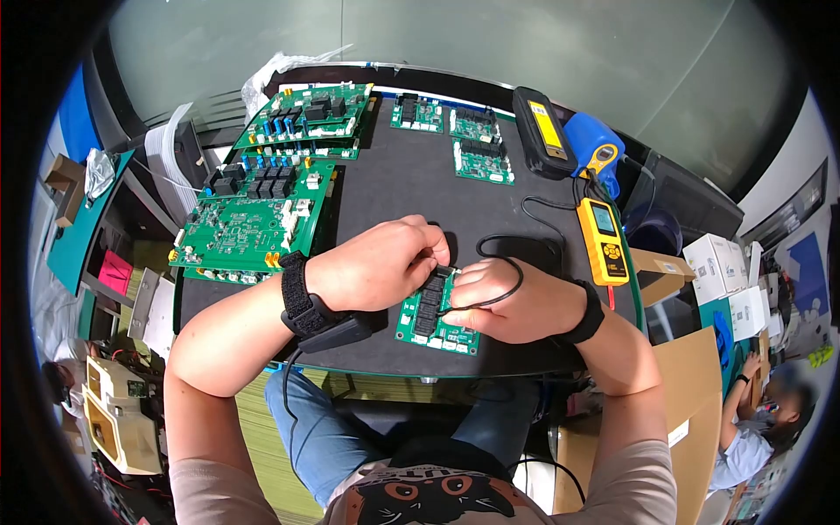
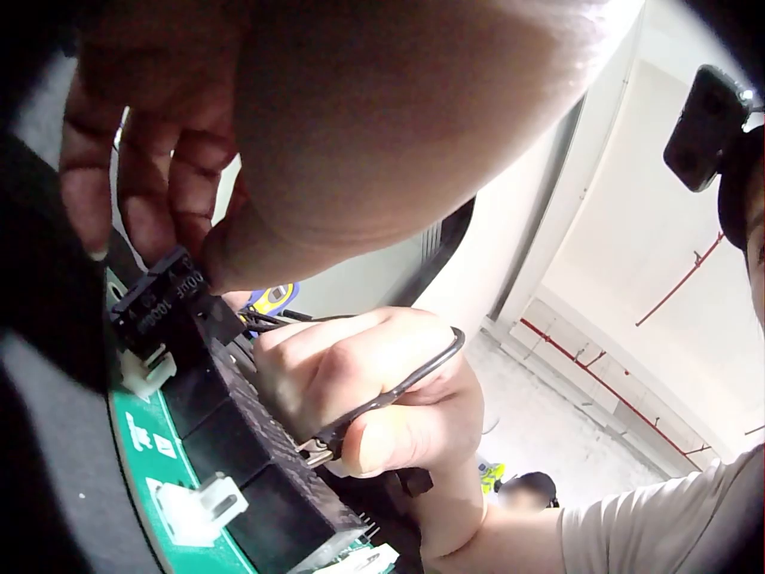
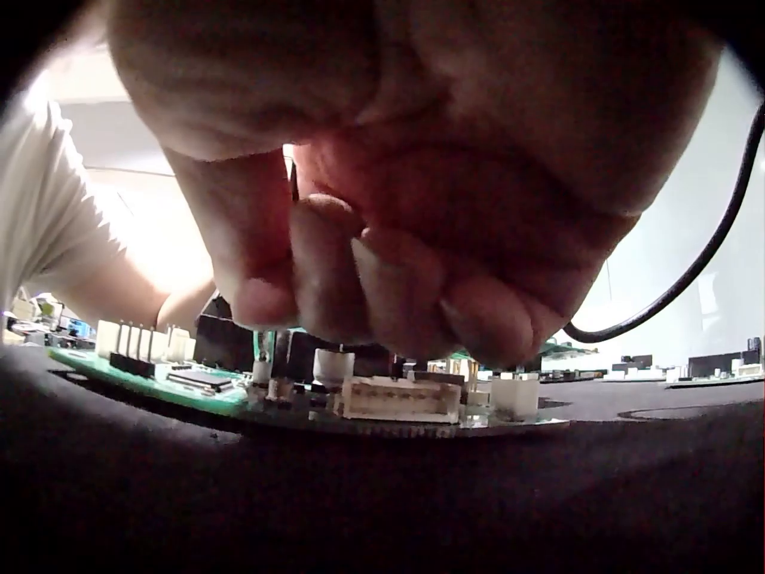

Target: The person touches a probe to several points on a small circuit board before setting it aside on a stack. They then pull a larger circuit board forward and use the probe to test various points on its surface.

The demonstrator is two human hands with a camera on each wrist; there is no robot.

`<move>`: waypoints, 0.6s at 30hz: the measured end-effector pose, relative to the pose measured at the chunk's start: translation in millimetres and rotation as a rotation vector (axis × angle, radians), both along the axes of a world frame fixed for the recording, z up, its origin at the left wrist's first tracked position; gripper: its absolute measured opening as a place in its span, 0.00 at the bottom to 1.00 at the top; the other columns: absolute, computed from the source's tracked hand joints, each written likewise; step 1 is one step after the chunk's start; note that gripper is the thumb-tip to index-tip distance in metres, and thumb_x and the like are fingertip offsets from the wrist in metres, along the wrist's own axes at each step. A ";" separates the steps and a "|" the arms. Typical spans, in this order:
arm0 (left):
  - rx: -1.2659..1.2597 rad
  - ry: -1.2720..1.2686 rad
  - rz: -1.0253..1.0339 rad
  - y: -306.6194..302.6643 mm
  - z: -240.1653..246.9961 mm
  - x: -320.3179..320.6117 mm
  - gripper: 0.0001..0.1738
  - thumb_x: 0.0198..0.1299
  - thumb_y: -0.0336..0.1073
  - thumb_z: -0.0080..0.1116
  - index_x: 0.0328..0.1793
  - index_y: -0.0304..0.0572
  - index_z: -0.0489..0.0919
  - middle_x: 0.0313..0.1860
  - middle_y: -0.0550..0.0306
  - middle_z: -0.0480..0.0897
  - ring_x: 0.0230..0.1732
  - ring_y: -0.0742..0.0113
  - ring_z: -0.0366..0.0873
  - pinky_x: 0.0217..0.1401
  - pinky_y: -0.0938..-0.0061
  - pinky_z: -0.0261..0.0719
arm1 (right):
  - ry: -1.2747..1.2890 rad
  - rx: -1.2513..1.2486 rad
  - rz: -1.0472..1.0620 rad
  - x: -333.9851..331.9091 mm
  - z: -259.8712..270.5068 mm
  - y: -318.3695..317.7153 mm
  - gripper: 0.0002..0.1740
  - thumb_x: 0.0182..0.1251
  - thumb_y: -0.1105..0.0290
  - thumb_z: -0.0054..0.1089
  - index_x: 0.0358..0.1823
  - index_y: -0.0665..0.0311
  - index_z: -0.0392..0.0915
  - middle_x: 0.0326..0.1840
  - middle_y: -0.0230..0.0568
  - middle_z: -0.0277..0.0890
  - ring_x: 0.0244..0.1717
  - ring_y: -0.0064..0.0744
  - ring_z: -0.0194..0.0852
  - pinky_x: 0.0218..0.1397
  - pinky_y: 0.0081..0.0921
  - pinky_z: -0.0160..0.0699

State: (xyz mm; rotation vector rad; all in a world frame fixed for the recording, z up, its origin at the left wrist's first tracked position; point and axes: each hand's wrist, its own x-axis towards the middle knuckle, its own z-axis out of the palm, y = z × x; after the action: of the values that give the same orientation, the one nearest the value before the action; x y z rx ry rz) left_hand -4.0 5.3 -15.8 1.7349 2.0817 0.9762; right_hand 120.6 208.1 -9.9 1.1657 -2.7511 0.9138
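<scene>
A: Board position?

B: Green circuit board [image 1: 451, 337] lies flat on the dark counter [image 1: 367, 188], near its front edge, directly before the person. A row of black blocks [image 1: 428, 308] runs along it; white connectors [image 1: 437, 344] line its near end.

A: Left grip?

B: Left hand [image 1: 376, 261] is at the board's far end, thumb and fingertips pinching a printed end block [image 2: 155, 309]. Lettering only partly readable.

A: Right grip?

B: Right hand [image 1: 490, 302] is over the board's right side, grasping the end of a black cable [image 1: 521, 273]. Left wrist view: small metal tip [image 2: 317, 452] beside the thumb, near the blocks. Whether it touches one, cannot tell.

A: Cable run?

B: Loops above the right hand, then across the counter toward the yellow meter [image 1: 602, 241] on the right.

A: Surroundings?

B: Larger boards [image 1: 254, 223] stacked on the left; three small boards [image 1: 416, 114] near the far edge. Black case [image 1: 542, 131] with a yellow panel to their right.
</scene>
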 end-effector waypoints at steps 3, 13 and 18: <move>-0.004 -0.002 0.002 -0.1 1.1 0.4 0.06 0.67 0.25 0.58 0.48 0.37 0.81 0.45 0.46 0.81 0.47 0.46 0.82 0.50 0.60 0.81 | -0.020 -0.004 -0.064 2.5 -3.4 -1.1 0.11 0.67 0.70 0.63 0.28 0.65 0.74 0.25 0.45 0.72 0.33 0.48 0.77 0.39 0.43 0.77; -0.039 -0.022 0.012 -0.8 4.8 1.8 0.06 0.68 0.26 0.58 0.49 0.37 0.81 0.44 0.47 0.80 0.46 0.50 0.82 0.48 0.62 0.81 | 0.043 -0.006 -0.109 6.2 -3.2 -6.4 0.13 0.64 0.68 0.66 0.27 0.64 0.72 0.24 0.44 0.72 0.31 0.47 0.77 0.37 0.40 0.76; -0.036 -0.037 0.017 -1.1 5.0 2.2 0.06 0.67 0.25 0.58 0.49 0.37 0.81 0.44 0.47 0.80 0.47 0.49 0.81 0.49 0.62 0.81 | 0.095 0.064 -0.138 8.4 -7.7 -5.8 0.10 0.62 0.69 0.68 0.31 0.63 0.74 0.28 0.39 0.72 0.33 0.43 0.73 0.40 0.39 0.72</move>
State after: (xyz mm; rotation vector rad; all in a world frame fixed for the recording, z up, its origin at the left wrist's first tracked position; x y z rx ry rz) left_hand -1.8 4.3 -10.8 1.6720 2.0815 0.9619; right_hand 129.0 202.2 -17.7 0.9851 -2.7612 0.7422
